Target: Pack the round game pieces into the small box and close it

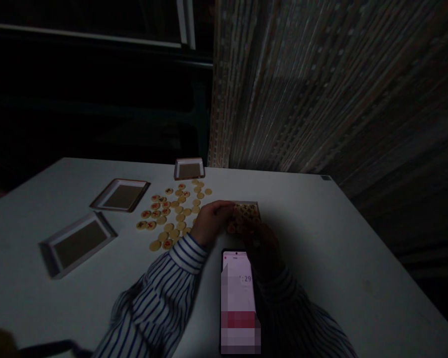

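Dim light falls on a white table [321, 238], with a hanging curtain [280, 84] beyond it. Near the middle sits a small box [259, 209] of round game pieces [248, 209], some marked dark. These look light, hard and smooth, so they may skid under a fingertip; pinching each by its edge should suit best. The box seems thin and stiff, better steadied by its side walls. The left hand [212, 221] has its fingers at the box's left side; whether they grip, I cannot tell. The right hand [263, 246] is over the near right corner, too shadowed to show if it pinches anything. Loose pieces [179, 218] lie scattered to the left, then three shallow trays [122, 197]. Between the forearms lies a lit phone [237, 293].
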A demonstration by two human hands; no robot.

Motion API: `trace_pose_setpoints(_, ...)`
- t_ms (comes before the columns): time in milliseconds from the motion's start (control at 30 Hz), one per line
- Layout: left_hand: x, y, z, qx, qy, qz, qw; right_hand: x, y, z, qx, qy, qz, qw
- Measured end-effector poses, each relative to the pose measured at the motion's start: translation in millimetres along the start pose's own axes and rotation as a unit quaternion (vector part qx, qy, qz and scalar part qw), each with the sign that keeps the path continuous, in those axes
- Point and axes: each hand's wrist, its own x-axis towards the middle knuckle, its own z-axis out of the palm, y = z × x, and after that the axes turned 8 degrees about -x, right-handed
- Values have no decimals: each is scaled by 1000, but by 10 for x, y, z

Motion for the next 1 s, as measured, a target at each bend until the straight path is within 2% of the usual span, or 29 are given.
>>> trace_pose_setpoints(167,113,125,-10,-2,2,-6,1000,2,37,19,-8,10,18,1000)
trace_pose_setpoints(400,234,229,-28,-11,-49,-2,999,24,65,18,-27,19,16,999)
trace_pose_setpoints(567,273,265,-33,-26,-48,-3,999,61,73,-44,-8,26,35,999)
trace_pose_setpoints(767,275,294,-45,18,-61,19,998,244,151,-156,32,11,73,997)
trace_pose_setpoints(900,263,305,-27,7,-64,2,998,518,234,-251,44,-38,-4,998)
trace_pose_setpoints(1000,265,303,-3,-5,-63,0,998,758,274,-304,38,-105,-69,991)
